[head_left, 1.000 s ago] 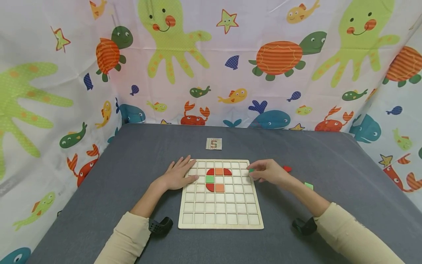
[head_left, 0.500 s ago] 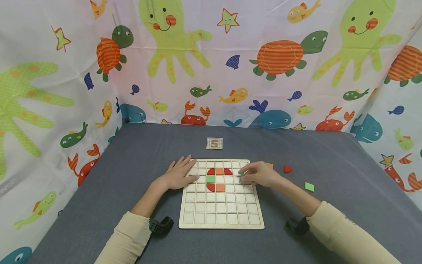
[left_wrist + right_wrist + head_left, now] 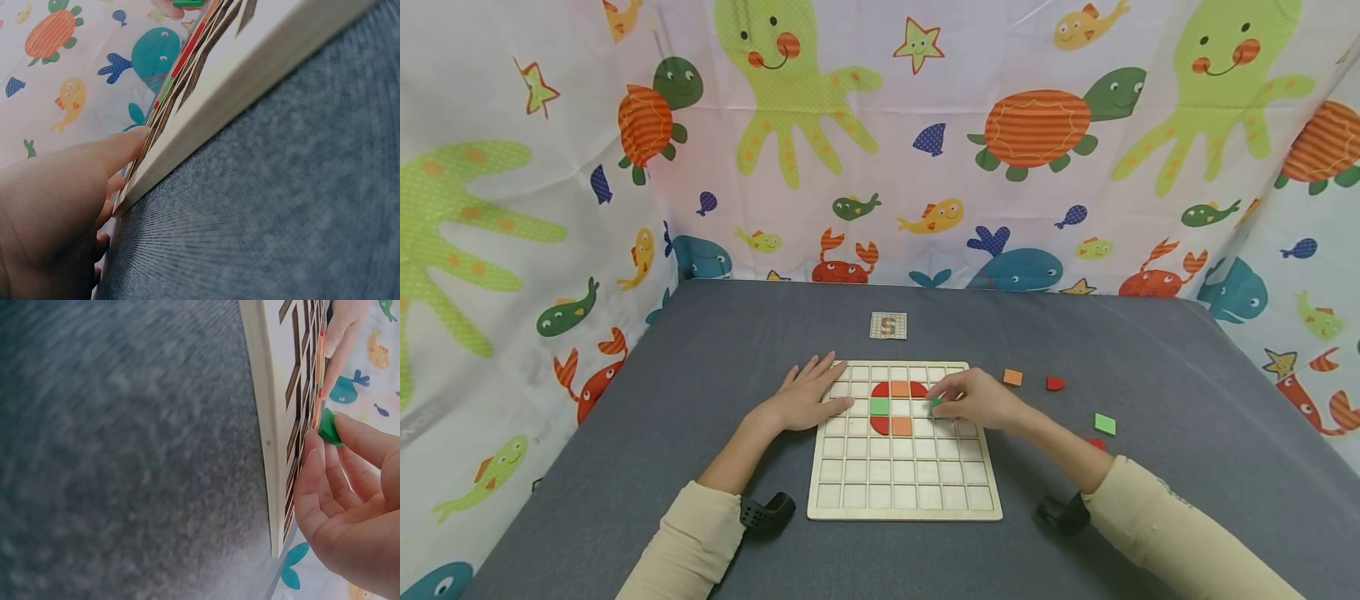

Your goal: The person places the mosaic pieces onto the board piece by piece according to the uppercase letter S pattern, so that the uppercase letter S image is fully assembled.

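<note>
Right hand (image 3: 983, 400) pinching green piece (image 3: 329, 429), left hand (image 3: 799, 402) lying spread — six pieces (image 3: 879, 407) sitting set, four loose ones (image 3: 1105, 424) waiting toward worktop (image 3: 760, 325) right edge.

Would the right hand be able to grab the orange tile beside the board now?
Probably not straight away: the right hand pinches a green piece, though nothing visible covers that orange tile.

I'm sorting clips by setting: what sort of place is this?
Probably an indoor play or recording corner: a sea-animal fabric backdrop surrounds a gray table that bears a wooden grid board with colored pieces.
</note>
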`<state>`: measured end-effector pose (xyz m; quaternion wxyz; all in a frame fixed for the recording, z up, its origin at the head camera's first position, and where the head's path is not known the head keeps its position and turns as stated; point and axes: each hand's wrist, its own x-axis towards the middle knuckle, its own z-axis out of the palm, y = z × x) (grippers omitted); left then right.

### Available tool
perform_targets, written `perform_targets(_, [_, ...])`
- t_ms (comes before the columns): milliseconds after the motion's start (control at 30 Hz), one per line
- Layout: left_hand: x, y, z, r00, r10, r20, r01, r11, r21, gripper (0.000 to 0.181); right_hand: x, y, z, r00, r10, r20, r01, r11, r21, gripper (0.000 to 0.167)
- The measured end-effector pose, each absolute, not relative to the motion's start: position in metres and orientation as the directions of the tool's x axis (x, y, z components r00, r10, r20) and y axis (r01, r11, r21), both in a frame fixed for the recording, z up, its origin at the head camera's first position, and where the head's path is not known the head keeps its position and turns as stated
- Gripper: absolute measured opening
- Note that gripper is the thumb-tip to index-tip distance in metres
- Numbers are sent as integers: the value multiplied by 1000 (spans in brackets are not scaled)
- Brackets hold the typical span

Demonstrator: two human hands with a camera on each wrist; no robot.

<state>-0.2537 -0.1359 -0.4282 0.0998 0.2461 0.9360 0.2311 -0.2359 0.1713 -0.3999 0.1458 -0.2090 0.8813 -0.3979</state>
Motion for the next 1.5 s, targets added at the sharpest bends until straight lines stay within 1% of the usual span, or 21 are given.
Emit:
perform_targets(667, [-253, -135, -427, -860, 503, -81, 410, 778, 475, 70, -230, 157, -402, -812, -581, -54, -323, 524, -788, 17])
perform_targets(1067, [-254, -135, -428, -860, 504, -82, 412, 780, 471, 70, -228, 156, -403, -794, -604, -69, -323, 515, -794, 18])
perform_targets(1267, [-254, -136, -428, -857, 508, -85, 415, 779, 470, 70, -228, 157, -404, -778, -627, -48, -359, 505, -785, 18])
perform_targets(1500, [-253, -135, -427, -858, 507, -82, 416, 780, 468, 70, -227, 156, -403, -781, -623, -31, -367, 499, -785, 19])
